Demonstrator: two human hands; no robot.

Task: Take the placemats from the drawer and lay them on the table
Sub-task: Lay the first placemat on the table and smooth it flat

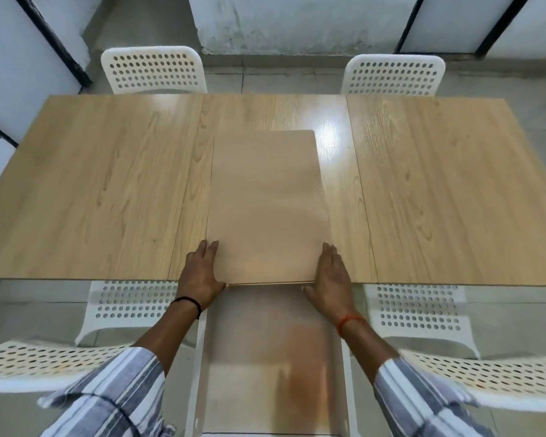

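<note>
A stack of beige placemats [265,200] lies lengthwise on the middle of the light wooden table [92,184], its near edge at the table's front edge. My left hand [202,272] rests flat against the stack's near left corner, fingers straight, thumb at the near edge. My right hand [331,275] mirrors it at the near right corner. Below the table edge, between my forearms, the white drawer [199,373] stands pulled out; its pale bottom looks blurred.
Two white perforated chairs [153,70] [391,75] stand at the table's far side. Two more [130,307] [416,310] flank the drawer on my side. White partitions with black frames and a grey tiled floor lie beyond.
</note>
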